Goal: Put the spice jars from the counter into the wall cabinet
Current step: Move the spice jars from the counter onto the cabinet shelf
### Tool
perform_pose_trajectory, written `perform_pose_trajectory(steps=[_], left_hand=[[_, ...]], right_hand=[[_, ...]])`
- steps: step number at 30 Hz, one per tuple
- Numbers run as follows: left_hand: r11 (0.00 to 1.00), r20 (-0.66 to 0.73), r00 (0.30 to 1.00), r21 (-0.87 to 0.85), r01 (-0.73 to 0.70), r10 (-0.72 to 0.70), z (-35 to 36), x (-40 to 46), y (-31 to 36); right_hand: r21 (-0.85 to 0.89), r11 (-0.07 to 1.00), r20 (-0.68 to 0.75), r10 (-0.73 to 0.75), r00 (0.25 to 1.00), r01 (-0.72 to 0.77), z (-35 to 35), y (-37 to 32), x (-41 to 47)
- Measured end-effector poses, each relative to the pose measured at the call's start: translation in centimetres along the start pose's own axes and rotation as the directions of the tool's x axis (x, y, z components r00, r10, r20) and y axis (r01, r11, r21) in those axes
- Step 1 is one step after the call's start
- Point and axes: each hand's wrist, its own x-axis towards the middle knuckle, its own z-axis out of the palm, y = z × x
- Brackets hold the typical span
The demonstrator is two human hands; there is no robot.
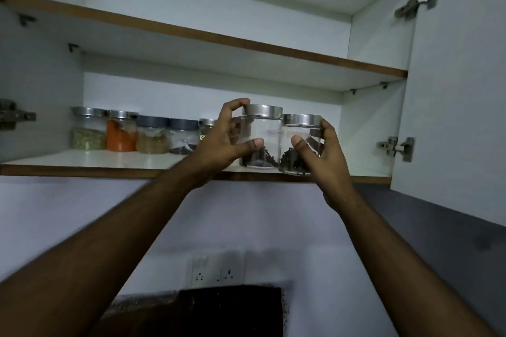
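Note:
Both my hands are raised to the lower shelf [90, 164] of the open wall cabinet. My left hand [223, 142] grips a clear glass jar [267, 135] with a silver lid and dark spice at its bottom; the jar stands on the shelf. My right hand [324, 150] grips a second, similar jar [301, 131] right beside it, at the shelf's front edge. The two jars touch. Several more spice jars stand in a row to the left: one with greenish seeds [89, 130], one with orange powder [121, 133], two with grey lids [152, 135].
The cabinet's right door [460, 90] stands open, with hinges on its inner face. An upper shelf [219, 38] runs above. Below the cabinet is a pale wall with a double socket [215, 271] and a dark object [219, 309] at the bottom.

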Motion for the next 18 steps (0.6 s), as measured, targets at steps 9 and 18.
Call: perform_pose_trajectory(steps=[9, 18], left_hand=[[0.948, 0.091, 0.992, 0.313, 0.06, -0.093, 0.5, 5.7, -4.3], [0.713, 0.035, 0.985, 0.694, 0.098, -0.17, 1.2, 9.0, -8.4]], right_hand=[[-0.055, 0.992, 0.068, 0.114, 0.991, -0.11, 0.3, 4.8, 4.7], [-0.476, 0.875, 0.166, 0.183, 0.969, -0.084, 1.0, 8.8, 6.7]])
